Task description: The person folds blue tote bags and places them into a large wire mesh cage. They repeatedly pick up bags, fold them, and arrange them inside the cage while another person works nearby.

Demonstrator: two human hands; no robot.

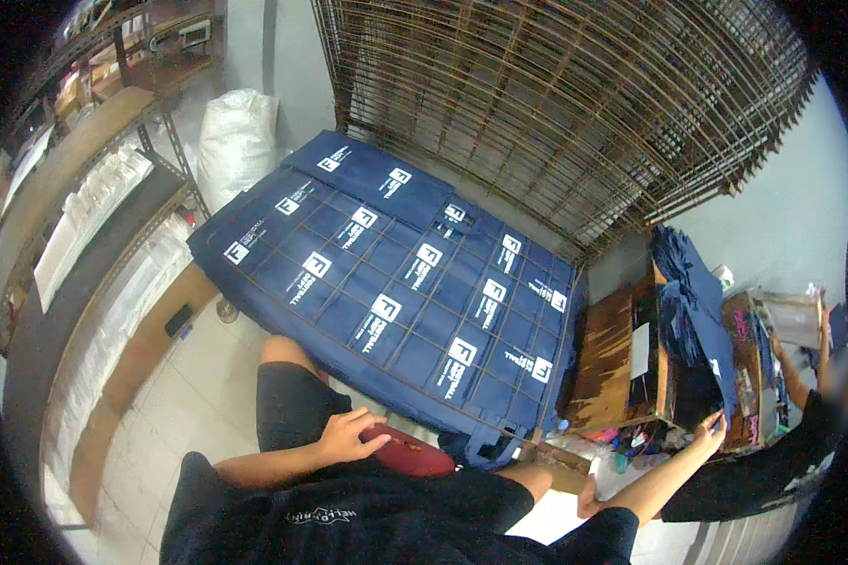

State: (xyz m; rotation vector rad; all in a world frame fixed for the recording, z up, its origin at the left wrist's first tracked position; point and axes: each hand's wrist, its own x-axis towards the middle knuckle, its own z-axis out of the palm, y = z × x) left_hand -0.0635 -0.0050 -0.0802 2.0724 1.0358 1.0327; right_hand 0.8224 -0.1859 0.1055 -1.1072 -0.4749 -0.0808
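Observation:
My right hand [712, 433] reaches out to the right and pinches the lower edge of a navy fabric piece [702, 320], part of a bunched stack draped over a wooden cabinet [622, 363]. My left hand [350, 436] rests near my lap with its fingers apart, its fingertips by a dark red object [413, 454] whose kind I cannot make out. In front of me, navy fabric pieces with white prints lie flat, with a wire rack [396, 273] over them.
A tall stack of rusty wire racks [556, 104] leans above the fabric. Shelves with white stacked sheets [99, 217] stand at the left, beside a white sack [238, 146]. At the right another person's arm [790, 372] is near a second cabinet. A phone [179, 321] lies at the left.

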